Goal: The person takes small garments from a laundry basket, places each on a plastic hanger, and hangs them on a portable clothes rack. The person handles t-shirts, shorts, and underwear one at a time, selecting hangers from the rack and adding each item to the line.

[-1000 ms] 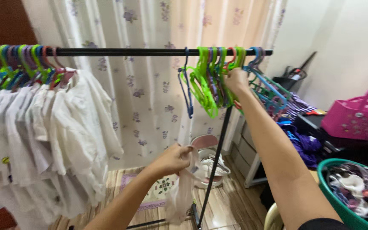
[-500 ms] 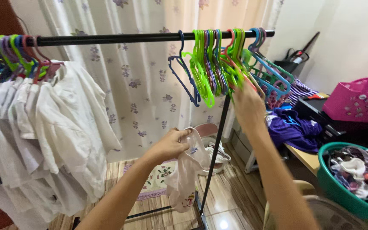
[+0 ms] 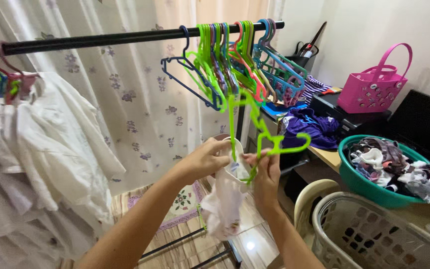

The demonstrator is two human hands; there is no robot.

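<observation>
A: What are the fingers of the left hand doing?

B: They are closing tight around the top edge of a small white cloth garment, pinching it while the rest is hanging down in a loose bunch below the hand.

A: And the right hand?

B: Its fingers are curling shut around the lower part of a bright green plastic hanger, right beside the garment's top edge. The two hands are almost touching, in front of the chest, and the hanger's hook is pointing up towards the rail.

A: What is hanging above them?

B: A black metal clothes rail is running across the top, and a cluster of empty green, blue and pink plastic hangers is bunching near its right end. At the left, white shirts are hanging close together on coloured hangers.

A: And behind?

B: A pale floral curtain is hanging behind the rail.

A: To the right?

B: A teal round plastic basin full of mixed clothes is sitting on a desk, a purple garment is lying further back, and a pink plastic basket with a handle is standing on a dark box. A cream woven laundry basket is sitting nearest, at the lower right
</observation>
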